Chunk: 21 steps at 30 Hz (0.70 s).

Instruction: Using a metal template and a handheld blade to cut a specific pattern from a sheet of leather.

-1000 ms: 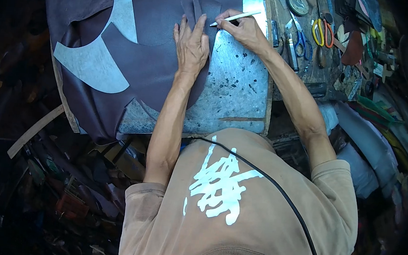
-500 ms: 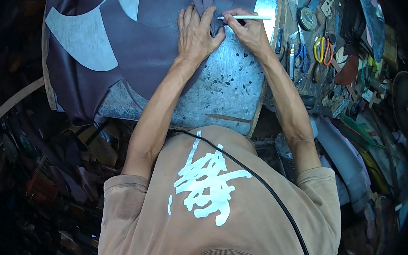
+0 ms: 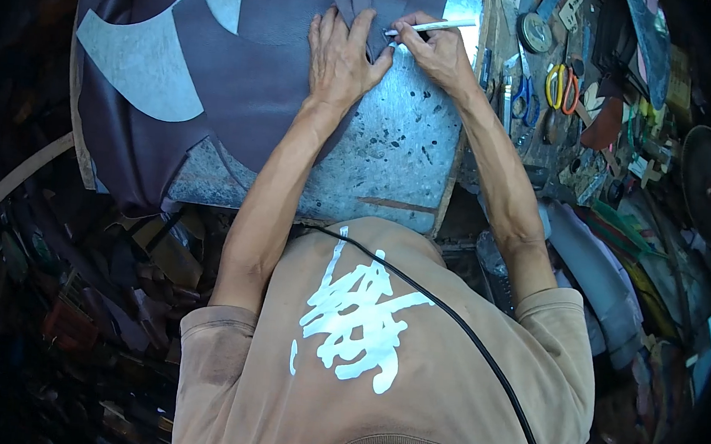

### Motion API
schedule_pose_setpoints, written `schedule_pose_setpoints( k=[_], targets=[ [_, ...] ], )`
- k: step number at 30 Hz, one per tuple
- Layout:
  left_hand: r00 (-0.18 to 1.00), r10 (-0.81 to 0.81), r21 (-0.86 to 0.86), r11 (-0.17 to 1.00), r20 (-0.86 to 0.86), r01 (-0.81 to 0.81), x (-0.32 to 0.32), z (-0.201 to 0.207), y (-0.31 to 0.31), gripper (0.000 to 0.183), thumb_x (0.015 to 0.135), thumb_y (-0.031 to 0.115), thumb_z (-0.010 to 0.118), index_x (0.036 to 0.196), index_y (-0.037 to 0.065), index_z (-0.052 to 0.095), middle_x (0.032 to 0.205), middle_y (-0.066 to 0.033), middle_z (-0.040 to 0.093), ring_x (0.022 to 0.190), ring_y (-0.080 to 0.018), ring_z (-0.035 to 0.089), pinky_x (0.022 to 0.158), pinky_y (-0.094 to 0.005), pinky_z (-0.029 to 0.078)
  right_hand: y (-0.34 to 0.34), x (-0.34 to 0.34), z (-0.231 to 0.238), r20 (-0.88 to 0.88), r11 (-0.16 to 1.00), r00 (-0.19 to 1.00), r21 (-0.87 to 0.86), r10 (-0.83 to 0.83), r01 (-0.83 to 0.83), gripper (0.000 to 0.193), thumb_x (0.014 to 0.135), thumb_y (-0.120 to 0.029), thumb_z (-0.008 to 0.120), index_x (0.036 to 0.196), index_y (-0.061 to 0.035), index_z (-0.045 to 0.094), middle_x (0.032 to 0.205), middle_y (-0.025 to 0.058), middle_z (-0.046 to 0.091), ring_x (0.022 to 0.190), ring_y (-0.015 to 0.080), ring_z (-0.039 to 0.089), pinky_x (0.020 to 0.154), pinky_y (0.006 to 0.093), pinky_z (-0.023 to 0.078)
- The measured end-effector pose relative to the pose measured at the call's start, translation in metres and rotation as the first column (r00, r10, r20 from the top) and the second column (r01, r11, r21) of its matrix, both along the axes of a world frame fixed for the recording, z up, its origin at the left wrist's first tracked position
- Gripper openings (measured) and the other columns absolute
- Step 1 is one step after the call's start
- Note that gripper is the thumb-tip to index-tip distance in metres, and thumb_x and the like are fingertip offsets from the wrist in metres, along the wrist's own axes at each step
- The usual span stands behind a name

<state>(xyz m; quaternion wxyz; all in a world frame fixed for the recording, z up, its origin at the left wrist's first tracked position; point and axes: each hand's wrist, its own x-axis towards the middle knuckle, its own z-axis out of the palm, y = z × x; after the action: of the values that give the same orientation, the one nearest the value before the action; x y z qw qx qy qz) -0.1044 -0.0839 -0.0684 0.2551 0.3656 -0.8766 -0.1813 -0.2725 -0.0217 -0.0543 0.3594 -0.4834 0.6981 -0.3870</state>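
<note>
A large sheet of dark brown leather (image 3: 254,80) spreads over the worktable, with curved pieces cut out of it. On the leather lie smaller dark cut pieces (image 3: 378,2), overlapping near the far edge. My left hand (image 3: 341,60) rests flat on these pieces and the sheet, its fingers spread. A white pen (image 3: 444,26) is pinched in my right hand (image 3: 437,51), its tip at the right edge of the dark pieces. The speckled metal tabletop (image 3: 399,142) shows beneath and to the right of the leather.
To the right, a cluttered bench holds blue-handled scissors (image 3: 529,102), scissors with yellow and orange handles (image 3: 562,88), a round tape roll (image 3: 536,32) and a brown scrap (image 3: 602,129). A black cable (image 3: 464,327) runs across my shirt. Piles of scraps (image 3: 107,303) lie at lower left.
The pen has tilted, its back end rising toward the far side, and my right hand has shifted very slightly. My left hand stays in place on the leather.
</note>
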Motion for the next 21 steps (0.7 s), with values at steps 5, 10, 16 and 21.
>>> schedule_pose_setpoints(
  k=[5,10,16,21],
  targets=[
    [1.000,0.004,-0.006,1.000,-0.028,-0.005,-0.001,0.002,-0.002,0.062,0.074,0.036,0.073,0.124,0.004,0.056,0.108,-0.0283,0.059,0.115,-0.0488,0.049,0.106,-0.0576,0.030,-0.010,-0.005,-0.001,0.205,0.942,0.971,-0.281,-0.127,0.182,0.025,0.093,-0.023,0.062,0.104,-0.0016,0.069,0.090,0.0081,0.070,0.082,0.0124,0.064,0.072,0.0264,0.051],
    [0.999,0.009,0.066,0.998,-0.047,-0.006,0.002,0.003,-0.004,0.053,0.079,0.030,0.064,0.123,0.002,0.056,0.107,-0.0288,0.060,0.112,-0.0480,0.050,0.107,-0.0566,0.030,0.004,-0.002,-0.002,0.365,0.965,0.917,-0.140,-0.157,0.221,0.022,0.093,-0.021,0.062,0.102,-0.0016,0.067,0.090,0.0049,0.068,0.082,0.0101,0.061,0.074,0.0227,0.049],
    [0.996,0.005,0.060,0.998,-0.085,0.001,0.002,0.004,-0.004,0.046,0.083,0.021,0.055,0.124,0.001,0.055,0.102,-0.0302,0.060,0.107,-0.0481,0.052,0.107,-0.0554,0.030,-0.005,0.003,-0.016,-0.117,0.968,0.993,-0.250,0.003,-0.033,0.020,0.087,-0.021,0.065,0.093,-0.0013,0.068,0.075,0.0064,0.066,0.069,0.0100,0.059,0.061,0.0269,0.047],
    [0.998,0.018,0.079,0.997,-0.062,-0.013,0.003,0.003,-0.001,0.045,0.084,0.020,0.053,0.125,0.001,0.055,0.103,-0.0302,0.061,0.108,-0.0500,0.051,0.108,-0.0558,0.030,0.001,0.000,-0.007,-0.080,0.994,0.991,-0.034,0.103,-0.106,0.023,0.087,-0.024,0.064,0.093,-0.0020,0.069,0.076,0.0109,0.068,0.065,0.0176,0.062,0.060,0.0331,0.048]
  ],
)
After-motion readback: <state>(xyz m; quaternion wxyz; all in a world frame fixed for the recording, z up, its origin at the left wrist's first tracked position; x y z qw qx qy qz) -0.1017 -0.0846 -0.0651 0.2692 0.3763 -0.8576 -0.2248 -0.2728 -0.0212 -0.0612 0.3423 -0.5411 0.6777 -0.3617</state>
